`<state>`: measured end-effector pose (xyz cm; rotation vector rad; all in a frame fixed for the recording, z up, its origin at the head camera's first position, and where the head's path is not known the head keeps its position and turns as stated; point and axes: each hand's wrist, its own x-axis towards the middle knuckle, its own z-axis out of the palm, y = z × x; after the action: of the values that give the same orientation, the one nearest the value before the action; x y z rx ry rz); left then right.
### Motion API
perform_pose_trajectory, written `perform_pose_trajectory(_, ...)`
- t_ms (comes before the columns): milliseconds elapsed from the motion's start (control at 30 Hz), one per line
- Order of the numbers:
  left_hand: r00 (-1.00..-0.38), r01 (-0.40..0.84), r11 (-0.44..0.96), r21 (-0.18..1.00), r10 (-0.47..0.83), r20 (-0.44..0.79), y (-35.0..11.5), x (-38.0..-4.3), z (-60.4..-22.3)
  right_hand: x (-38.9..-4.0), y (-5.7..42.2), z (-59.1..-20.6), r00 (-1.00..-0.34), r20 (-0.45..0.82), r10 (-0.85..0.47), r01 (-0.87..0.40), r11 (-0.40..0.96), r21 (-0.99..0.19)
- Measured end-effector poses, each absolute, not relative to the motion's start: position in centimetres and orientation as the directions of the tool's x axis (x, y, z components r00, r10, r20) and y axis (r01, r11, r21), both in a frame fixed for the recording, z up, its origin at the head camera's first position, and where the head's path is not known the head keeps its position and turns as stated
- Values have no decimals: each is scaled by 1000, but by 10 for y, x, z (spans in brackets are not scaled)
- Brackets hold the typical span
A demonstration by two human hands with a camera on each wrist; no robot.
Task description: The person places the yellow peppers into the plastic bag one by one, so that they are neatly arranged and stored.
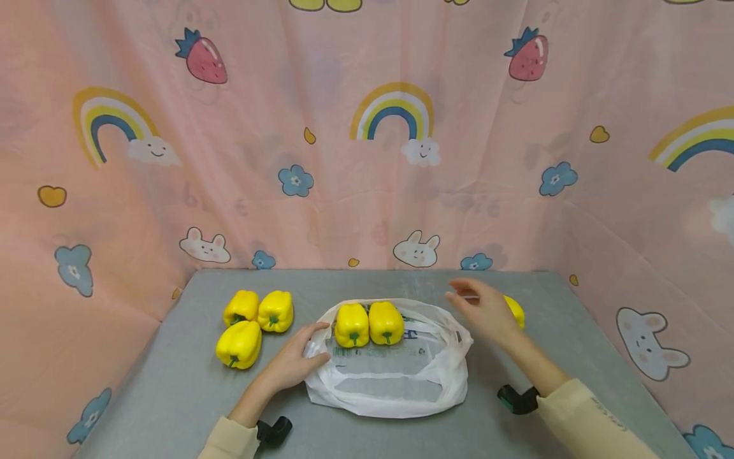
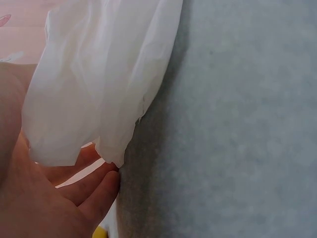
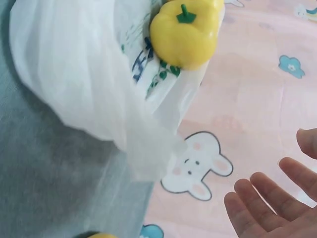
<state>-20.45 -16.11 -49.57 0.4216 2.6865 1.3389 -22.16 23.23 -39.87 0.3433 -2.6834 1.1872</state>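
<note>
A white plastic bag (image 1: 395, 405) lies with its mouth spread wide, and two yellow bell peppers (image 1: 352, 325) sit side by side at its far left part. My left hand (image 1: 295, 360) is at the bag's left edge, thumb and fingers apart. In the left wrist view its extended fingers (image 2: 101, 196) touch the bag's hanging edge (image 2: 99, 84). Beyond the bag's right end my right hand (image 1: 484, 312) hovers empty, fingers spread in the right wrist view. Behind it another yellow bell pepper (image 1: 515, 311) is partly hidden.
Three more yellow bell peppers (image 1: 239, 345) stand grouped left of the bag on the grey table (image 1: 172, 382). A pink printed curtain (image 1: 344, 210) closes off the back and both sides. Black wrist devices (image 1: 518, 400) sit at both sleeves.
</note>
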Motion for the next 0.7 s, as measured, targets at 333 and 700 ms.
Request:
perform_pose_trajectory(333,-956,197,577,792,291,26,-161,-205,-495,-227,256,-406,-934,333,-127,-329,665,-670)
perform_pose_trajectory(700,-961,176,575,799,275,14,-161,-206,-497,-229,283,-414,-961,264,-88,-252,680,-689)
